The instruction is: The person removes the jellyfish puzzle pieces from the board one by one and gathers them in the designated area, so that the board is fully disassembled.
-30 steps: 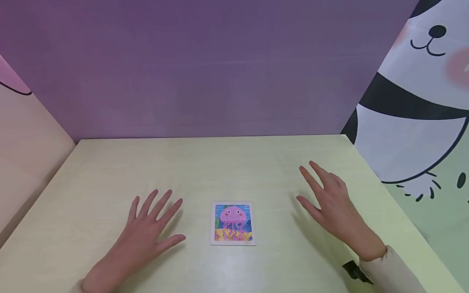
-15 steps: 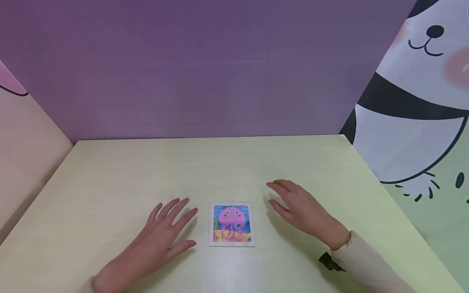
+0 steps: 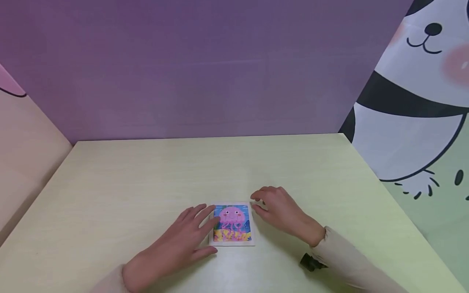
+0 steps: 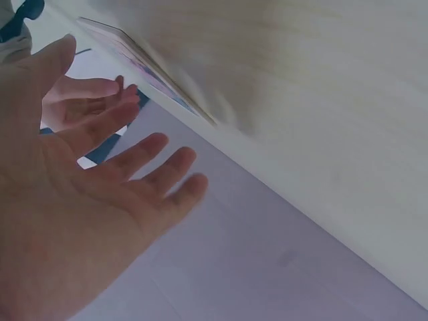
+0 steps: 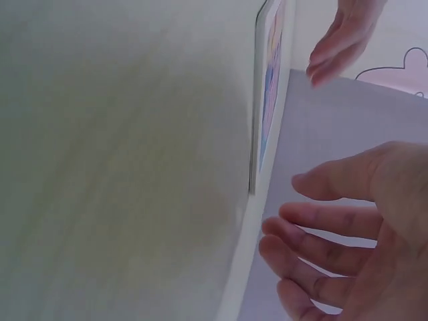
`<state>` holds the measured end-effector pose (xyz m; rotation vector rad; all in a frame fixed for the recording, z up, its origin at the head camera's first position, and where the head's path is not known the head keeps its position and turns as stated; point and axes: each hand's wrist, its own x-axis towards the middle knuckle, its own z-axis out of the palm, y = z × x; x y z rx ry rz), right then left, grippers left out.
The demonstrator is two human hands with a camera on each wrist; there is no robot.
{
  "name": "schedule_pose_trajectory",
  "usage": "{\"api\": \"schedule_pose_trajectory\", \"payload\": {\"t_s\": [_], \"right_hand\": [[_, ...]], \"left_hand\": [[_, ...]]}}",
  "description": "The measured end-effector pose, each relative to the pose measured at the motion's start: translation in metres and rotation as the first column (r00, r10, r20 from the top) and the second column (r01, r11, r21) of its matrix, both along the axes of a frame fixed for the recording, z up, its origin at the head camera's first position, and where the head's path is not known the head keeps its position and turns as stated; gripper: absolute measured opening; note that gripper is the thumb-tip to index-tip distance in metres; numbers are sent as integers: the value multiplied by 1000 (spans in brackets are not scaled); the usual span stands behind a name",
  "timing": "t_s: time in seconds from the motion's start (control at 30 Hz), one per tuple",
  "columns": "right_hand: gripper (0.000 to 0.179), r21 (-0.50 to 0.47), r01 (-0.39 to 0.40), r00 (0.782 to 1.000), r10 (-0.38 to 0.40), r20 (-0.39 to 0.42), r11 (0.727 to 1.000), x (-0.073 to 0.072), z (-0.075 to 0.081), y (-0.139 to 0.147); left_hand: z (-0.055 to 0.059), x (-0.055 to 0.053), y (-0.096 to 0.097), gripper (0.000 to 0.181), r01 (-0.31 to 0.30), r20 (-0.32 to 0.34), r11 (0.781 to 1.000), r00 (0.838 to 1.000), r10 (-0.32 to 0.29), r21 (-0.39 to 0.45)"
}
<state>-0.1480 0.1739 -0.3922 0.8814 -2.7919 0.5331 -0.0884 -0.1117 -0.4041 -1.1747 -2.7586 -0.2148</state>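
A small square picture puzzle or card [image 3: 233, 228] with a white border lies flat on the table; it shows a pink jellyfish over a blue and yellow seabed. My left hand [image 3: 183, 238] hovers at its left edge, fingers spread and slightly bent, the index fingertip overlapping the picture in the head view. In the left wrist view the palm of that hand [image 4: 100, 194] is apart from the board. Near the upper right corner is my right hand [image 3: 283, 211], fingers loosely bent. The right wrist view shows its fingers [image 5: 328, 217] holding nothing, with a gap to the board's edge.
The pale wooden table [image 3: 165, 171] meets a purple wall [image 3: 205, 73] at its back edge. A panda picture [image 3: 410, 142] covers the right wall. A black device [image 3: 311, 262] hangs under the right sleeve [image 3: 351, 260].
Both hands have moved inward toward the picture board, the left hand to the right and the right hand to the left and down. The board has stayed in place.
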Motion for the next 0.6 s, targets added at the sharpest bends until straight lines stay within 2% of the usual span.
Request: {"api": "schedule_pose_trajectory", "payload": {"t_s": [0.1,0.2,0.33,0.6], "right_hand": [[13,-10,-8,994,9,111,1000,0,-1,-6],[13,7,-12,986,11,168,1000,1,-2,-9],[17,29,-25,981,19,191,999,3,-2,-12],[23,15,-17,979,14,204,1000,8,-3,-12]], "left_hand": [[0,-2,7,65,24,29,1000,999,-24,-1],[1,-4,12,65,36,81,999,996,-36,2],[1,-7,16,60,43,142,999,989,-42,-8],[3,-8,18,54,48,138,998,989,-42,-37]]}}
